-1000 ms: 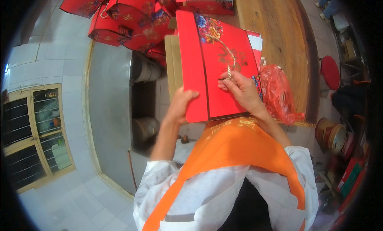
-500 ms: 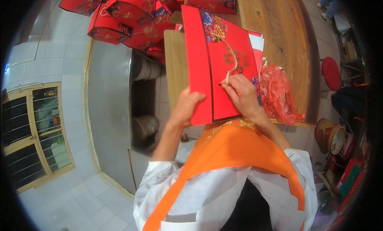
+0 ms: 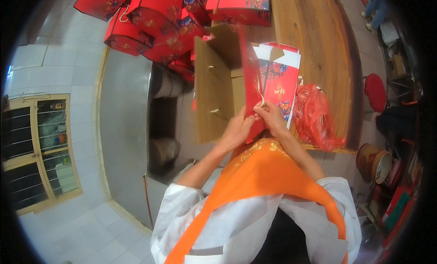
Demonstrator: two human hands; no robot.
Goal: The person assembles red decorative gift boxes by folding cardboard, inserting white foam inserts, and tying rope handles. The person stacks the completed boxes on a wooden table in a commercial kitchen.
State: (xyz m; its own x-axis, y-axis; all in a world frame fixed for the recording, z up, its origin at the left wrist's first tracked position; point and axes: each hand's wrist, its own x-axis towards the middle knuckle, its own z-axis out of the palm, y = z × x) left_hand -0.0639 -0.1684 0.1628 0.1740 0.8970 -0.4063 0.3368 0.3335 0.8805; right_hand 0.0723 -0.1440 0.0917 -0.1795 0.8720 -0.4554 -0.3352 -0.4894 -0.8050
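A red box (image 3: 251, 77) is held up in front of the orange apron (image 3: 268, 173), beside the wooden table (image 3: 321, 45); whether any of its weight is borne by the table cannot be told. It is turned so that its brown cardboard inside is shown to the left and its red face to the right, seemingly so that both sides of one wall can be reached at once.

The lower part of that wall is gripped by the left hand (image 3: 237, 131), probably to keep the box steady. A pale cord (image 3: 261, 98) is pinched between thumb and fingers of the right hand (image 3: 271, 117), close against the red face. Whether a cord end is also caught by the left fingers cannot be made out.

On the opposite brown panel, two pale bits, apparently cord ends, are seen poking through. Flat printed sheets (image 3: 278, 84) are laid just behind the box, perhaps for easy reach, with a red plastic bag (image 3: 314, 116) set beside them. More red boxes (image 3: 154, 11) are heaped farther off, apparently out of the way.
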